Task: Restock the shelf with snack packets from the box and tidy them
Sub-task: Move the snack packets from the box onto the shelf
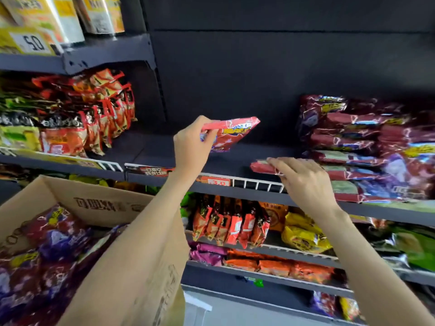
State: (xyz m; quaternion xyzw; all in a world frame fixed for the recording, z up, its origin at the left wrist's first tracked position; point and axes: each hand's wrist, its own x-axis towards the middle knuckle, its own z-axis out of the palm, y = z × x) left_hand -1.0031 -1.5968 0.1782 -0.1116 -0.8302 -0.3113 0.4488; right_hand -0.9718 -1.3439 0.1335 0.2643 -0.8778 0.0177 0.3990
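Here, left hand [191, 147] raised above the middle shelf [235, 161], fingers and thumb closed on the near edge of a red snack packet [231, 134], held tilted in the air over the bare dark stretch of the shelf, touching nothing else. Right hand [303, 178] lower and further right, at the front of the same shelf, fingers curled down onto the end of a flat red packet [260, 167] lying there; firm grip or only a light press, cannot tell. That flat packet at the bottom left of a stack of dark red and purple packets [367, 147], piled flat on the right part of the shelf, just behind the white wire rail [256, 184]. A price tag [213, 181] with red and white print fixed on the shelf edge left of the rail. Near left, an open cardboard box [103, 205], full of more red and purple packets [54, 234] of the same kind, with the left forearm crossing over its right corner. On the far left of the middle shelf, upright orange and red bags [94, 118] in rows, well apart from the raised packet. On the lower shelves, orange sachets [231, 228] standing in a row, yellow bags [303, 234] beside them to the right, and green bags [414, 245] further right. Above at the top left, yellow boxes [44, 17], blurred.
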